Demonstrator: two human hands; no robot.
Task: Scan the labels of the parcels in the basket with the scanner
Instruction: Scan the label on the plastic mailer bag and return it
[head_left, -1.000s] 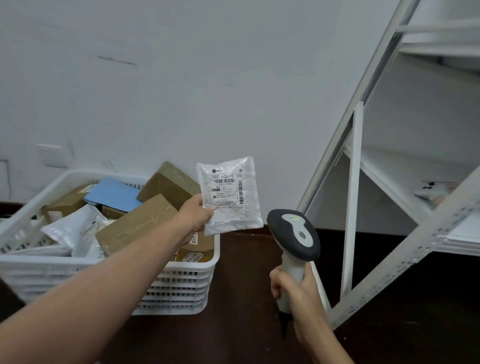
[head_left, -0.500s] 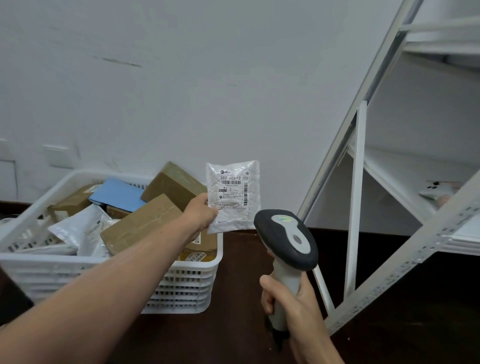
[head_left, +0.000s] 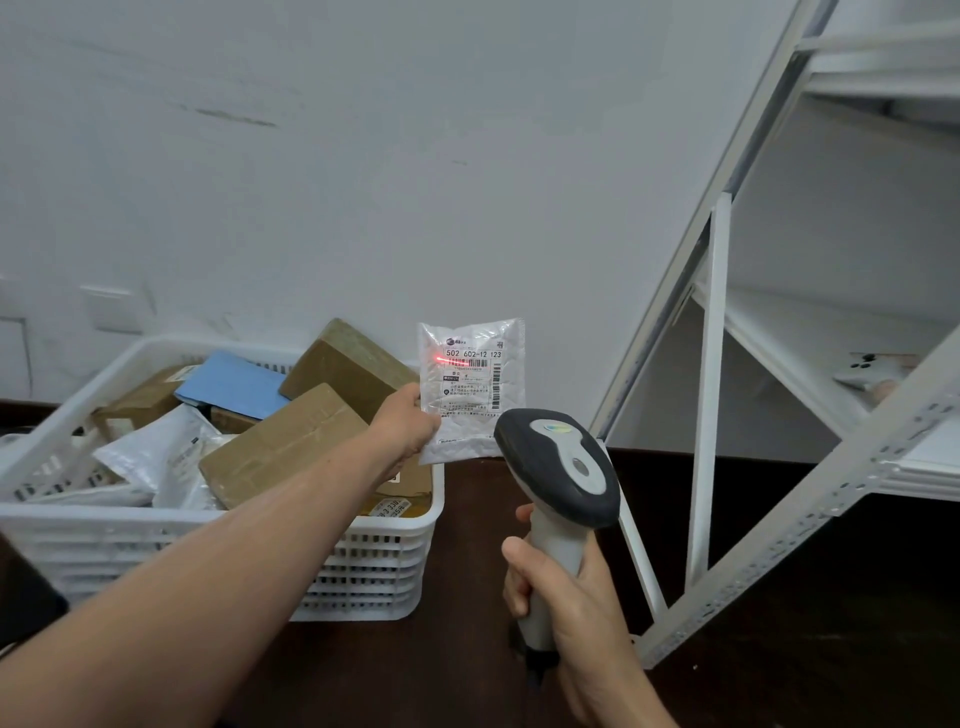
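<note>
My left hand (head_left: 408, 423) grips a small white bubble-mailer parcel (head_left: 471, 387) by its lower left edge and holds it upright in the air, just right of the basket, label facing me. A red scan line glows across the top of the label. My right hand (head_left: 566, 597) is shut on the handle of a grey-and-white scanner (head_left: 558, 467), whose head points at the parcel from just below and to its right. The white slatted basket (head_left: 358, 566) at the left holds several brown boxes (head_left: 283, 447), white mailers (head_left: 156, 452) and a blue envelope (head_left: 234, 384).
A white metal shelving unit (head_left: 717, 395) stands at the right, its slanted braces close to the scanner. A phone-like object (head_left: 865, 371) lies on one shelf. The floor (head_left: 779, 649) is dark brown. A grey-white wall rises behind the basket.
The scanner has tilted in toward the parcel and a red scan line now shows on the label. My left hand holds the parcel more upright than a second ago.
</note>
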